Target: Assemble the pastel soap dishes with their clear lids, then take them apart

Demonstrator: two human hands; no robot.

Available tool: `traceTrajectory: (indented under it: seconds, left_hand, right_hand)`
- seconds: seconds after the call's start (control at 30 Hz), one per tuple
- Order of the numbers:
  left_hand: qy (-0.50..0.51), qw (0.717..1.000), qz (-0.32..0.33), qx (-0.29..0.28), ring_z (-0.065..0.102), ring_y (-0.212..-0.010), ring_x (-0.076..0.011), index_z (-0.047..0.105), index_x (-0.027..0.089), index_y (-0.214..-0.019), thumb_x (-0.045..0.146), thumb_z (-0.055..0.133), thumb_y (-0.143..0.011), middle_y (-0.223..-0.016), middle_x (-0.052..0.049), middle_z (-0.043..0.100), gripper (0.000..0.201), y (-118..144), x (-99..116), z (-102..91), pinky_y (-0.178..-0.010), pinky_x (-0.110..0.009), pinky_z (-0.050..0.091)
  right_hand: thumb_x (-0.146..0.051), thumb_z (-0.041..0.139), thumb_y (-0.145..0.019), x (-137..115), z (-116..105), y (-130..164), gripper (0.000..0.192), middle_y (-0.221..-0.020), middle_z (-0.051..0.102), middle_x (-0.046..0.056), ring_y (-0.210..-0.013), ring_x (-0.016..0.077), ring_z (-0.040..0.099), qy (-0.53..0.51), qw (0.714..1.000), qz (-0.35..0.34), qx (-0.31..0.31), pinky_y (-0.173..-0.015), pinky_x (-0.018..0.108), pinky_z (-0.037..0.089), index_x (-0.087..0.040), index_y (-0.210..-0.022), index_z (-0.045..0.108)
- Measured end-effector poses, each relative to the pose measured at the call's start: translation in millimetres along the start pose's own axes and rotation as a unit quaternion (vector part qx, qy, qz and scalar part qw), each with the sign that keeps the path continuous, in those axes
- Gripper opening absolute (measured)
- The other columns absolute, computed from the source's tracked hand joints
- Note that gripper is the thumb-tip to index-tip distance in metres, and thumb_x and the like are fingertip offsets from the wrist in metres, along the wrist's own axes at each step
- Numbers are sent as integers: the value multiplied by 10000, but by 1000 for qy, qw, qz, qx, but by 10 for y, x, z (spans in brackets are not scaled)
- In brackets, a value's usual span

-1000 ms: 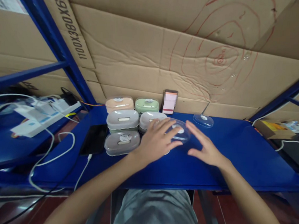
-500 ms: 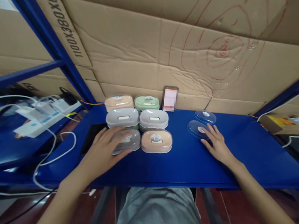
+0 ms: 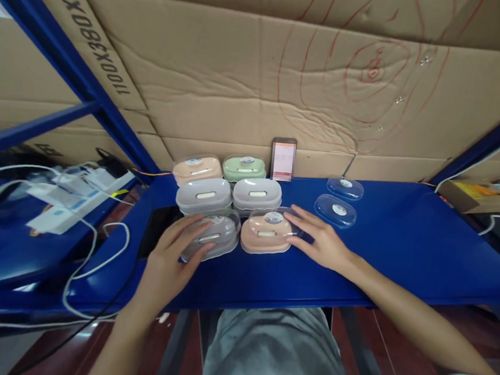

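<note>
My left hand (image 3: 173, 246) has its fingers curled round the clear lid (image 3: 231, 218) of a grey soap box (image 3: 221, 246) in the front row. That lid sits raised and shifted from the box. Beside it, my right hand (image 3: 322, 240) pinches the right end of another clear lid (image 3: 290, 219), which bears a round sticker. This lid is lifted off a peach soap box (image 3: 265, 244) and overlaps it in view. Two grey soap boxes without lids (image 3: 206, 192), (image 3: 258, 193) stand just behind, stacked on others.
A lidded peach box (image 3: 196, 170) and a lidded green box (image 3: 244, 169) form the back row. A phone (image 3: 283, 160) leans on the cardboard wall (image 3: 198, 78). Two loose clear lids (image 3: 335, 211), (image 3: 345, 187) lie on the blue table (image 3: 385, 246). Cables and power strips (image 3: 77, 204) are at left.
My right hand has moved left from the loose lids to the front peach box and raised its lid. Under my left hand, the grey box's lid has shifted upward.
</note>
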State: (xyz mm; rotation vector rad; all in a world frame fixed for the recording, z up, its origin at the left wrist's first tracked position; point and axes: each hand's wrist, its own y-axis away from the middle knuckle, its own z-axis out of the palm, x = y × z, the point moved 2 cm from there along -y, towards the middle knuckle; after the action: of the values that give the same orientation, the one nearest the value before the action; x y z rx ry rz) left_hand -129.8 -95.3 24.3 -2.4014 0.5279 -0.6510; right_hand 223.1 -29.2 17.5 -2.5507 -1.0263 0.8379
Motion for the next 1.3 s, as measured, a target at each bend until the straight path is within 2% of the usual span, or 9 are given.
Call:
traceTrajectory:
  seconds: [0.1, 0.27, 0.37, 0.47, 0.63, 0.8, 0.93, 1.1, 1.3]
  left_hand:
    - [2, 999, 34, 6, 620, -1394, -312, 577, 351, -1479, 284, 665, -1034, -1446, -87, 667, 458, 121, 472, 211, -1168, -585, 548]
    - [-16, 976, 174, -128, 606, -1428, -324, 651, 350, -1426, 443, 647, -1017, -1428, -90, 709, 419, 249, 1461, 878, -1170, -577, 582]
    - [-65, 956, 225, -178, 612, -1431, -278, 678, 368, -1362, 429, 544, -1077, -1466, -29, 690, 320, 85, 1865, 1234, -1203, -523, 570]
    - [-84, 959, 213, -170, 570, -1480, -275, 633, 313, -1439, 350, 443, -1116, -1555, -69, 626, 377, -178, 2036, 1441, -1230, -546, 528]
    - [-84, 962, 211, -153, 516, -1529, -248, 583, 311, -1506, 204, 445, -1077, -1643, -54, 544, 463, -308, 1736, 1214, -1288, -478, 472]
    - [-120, 988, 71, -60, 692, -1295, -338, 654, 248, -1380, 266, 606, -1043, -1370, -129, 732, 341, -9, 644, 428, -1141, -568, 540]
    - [-154, 982, 30, -107, 709, -1227, -372, 676, 238, -1369, 422, 559, -1070, -1356, -130, 744, 369, 250, 13, 143, -1076, -586, 508]
    - [-102, 988, 18, -117, 737, -1158, -286, 730, 272, -1260, 370, 519, -1105, -1255, -71, 795, 280, 296, 56, 202, -1034, -485, 490]
    - [-56, 991, 50, -110, 733, -1132, -270, 697, 228, -1276, 285, 509, -1108, -1256, -85, 786, 259, 170, 466, 489, -1052, -468, 483]
  right_hand:
    - [-492, 609, -1060, 166, -234, 409, 542, -1663, 501, 86, -1490, 341, 544, 49, 995, 75, 42, -1220, 572, 496, -316, -1571, 572]
    - [-560, 580, -1055, 657, -450, 1098, 530, -1570, 607, 118, -1437, 383, 595, 156, 972, 162, 63, -1169, 647, 517, -303, -1517, 624]
    - [-575, 554, -1058, 856, -526, 1215, 545, -1542, 627, 145, -1477, 411, 546, 198, 964, 164, 73, -1172, 682, 488, -262, -1497, 637]
    - [-498, 515, -1088, 789, -587, 1106, 504, -1554, 615, 149, -1479, 384, 548, 190, 965, 147, 104, -1191, 646, 477, -238, -1507, 618]
    - [-392, 523, -1104, 279, -520, 889, 473, -1497, 669, 104, -1410, 329, 614, 142, 987, 49, 59, -1165, 572, 499, -288, -1565, 540]
    - [-392, 595, -1084, -87, -199, 697, 551, -1521, 653, 103, -1394, 315, 623, 145, 988, -46, -27, -1168, 544, 483, -294, -1614, 480]
    - [-421, 590, -1084, -253, 163, 227, 603, -1543, 621, 167, -1460, 317, 557, 139, 983, -93, -81, -1234, 540, 414, -174, -1618, 462]
    - [-377, 636, -1063, -318, 351, -197, 478, -1358, 721, 199, -1319, 333, 644, 189, 963, -95, -165, -1182, 548, 420, -128, -1471, 617]
    - [-302, 504, -1113, -137, 8, 67, 355, -1289, 747, 159, -1231, 310, 661, 255, 954, -67, -140, -1158, 528, 394, -170, -1390, 683]
